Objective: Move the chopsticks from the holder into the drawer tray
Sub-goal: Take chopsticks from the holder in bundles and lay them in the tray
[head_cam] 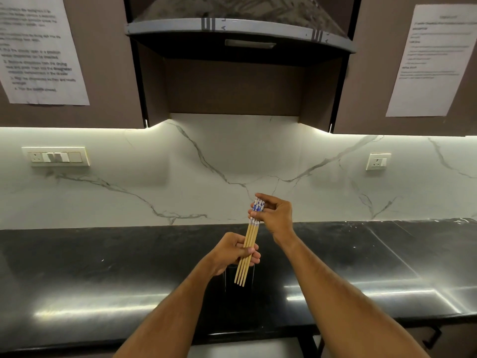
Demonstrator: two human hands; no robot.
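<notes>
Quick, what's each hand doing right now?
Left hand: closed around the lower part of the chopsticks.
Right hand: closed on their patterned top ends.

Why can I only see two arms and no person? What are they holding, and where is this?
The camera sits on the person's head and looks forward and down, so you see only their arms, as if through their eyes. There is just this one picture, and no machine in it.

The left hand grips a bundle of chopsticks around the plain wooden part. The right hand pinches the blue-and-white patterned tops. Both hands hold the same bundle up in the air, above a shiny black counter.

Right under the chopstick tips stands something dark, perhaps the holder, but it is hard to make out. Behind is a white marble wall, with paper sheets stuck on the cupboards above. No drawer shows in this picture.
</notes>
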